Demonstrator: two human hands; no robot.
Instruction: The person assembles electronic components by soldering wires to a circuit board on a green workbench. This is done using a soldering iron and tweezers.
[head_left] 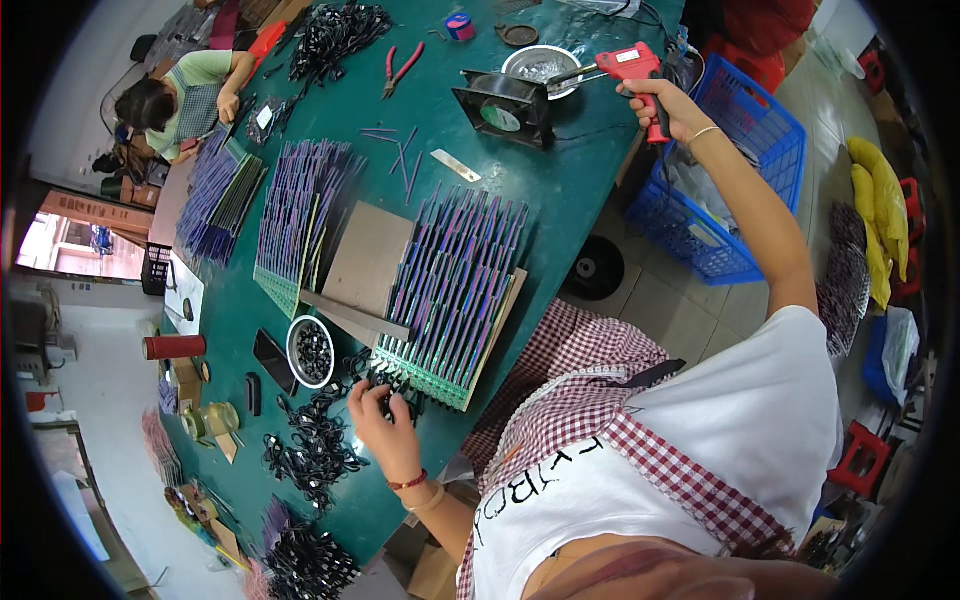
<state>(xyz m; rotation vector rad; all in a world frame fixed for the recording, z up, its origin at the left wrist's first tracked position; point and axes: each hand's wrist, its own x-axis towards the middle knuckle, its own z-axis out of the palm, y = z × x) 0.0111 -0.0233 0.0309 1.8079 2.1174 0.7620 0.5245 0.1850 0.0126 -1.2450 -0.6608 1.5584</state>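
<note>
My right hand (668, 108) is wrapped round the handle of a red soldering gun (630, 64), raised at the far right of the table. Its tip points left, over a metal bowl (512, 62) beside a black fan (505, 112). At the near end of a panel of green circuit boards (425, 376), my left hand (385, 425) has its fingers curled on a black cable (392, 382); the exact grip is partly hidden. Rows of dark purple strips (460, 270) stretch away from these boards. A flat metal bar (356, 318) lies across the panel's left side.
Left of my left hand are a white bowl (291, 352) of small black parts and a heap of black cables (312, 450). More strip panels (300, 210) stand farther left. Red-handled pliers (400, 70) lie at the back. Another person (190, 95) works at the far left. A blue basket (715, 262) stands right.
</note>
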